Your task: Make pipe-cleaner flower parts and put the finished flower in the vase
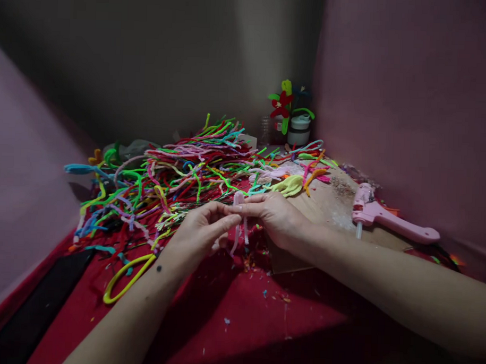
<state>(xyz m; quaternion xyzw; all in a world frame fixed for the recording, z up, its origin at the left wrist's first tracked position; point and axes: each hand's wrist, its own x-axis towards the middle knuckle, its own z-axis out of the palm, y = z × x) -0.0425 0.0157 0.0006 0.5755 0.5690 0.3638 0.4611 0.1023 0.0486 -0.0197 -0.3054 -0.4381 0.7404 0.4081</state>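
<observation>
My left hand [203, 228] and my right hand [276, 215] meet over the red cloth [262, 310], both pinching one light pink pipe cleaner [239, 199]. Its top is bent into a small loop above my fingertips, and its two ends hang down between my hands. Just behind my hands lies a big tangled heap of pipe cleaners [175, 174] in many colours. A yellow pipe cleaner loop [124, 276] lies beside my left wrist.
A pink glue gun [385, 216] lies on a brown board [325, 206] at the right. A jar with pipe-cleaner flowers [296, 123] stands in the far corner. Pink walls close in on both sides. Small scraps dot the cloth.
</observation>
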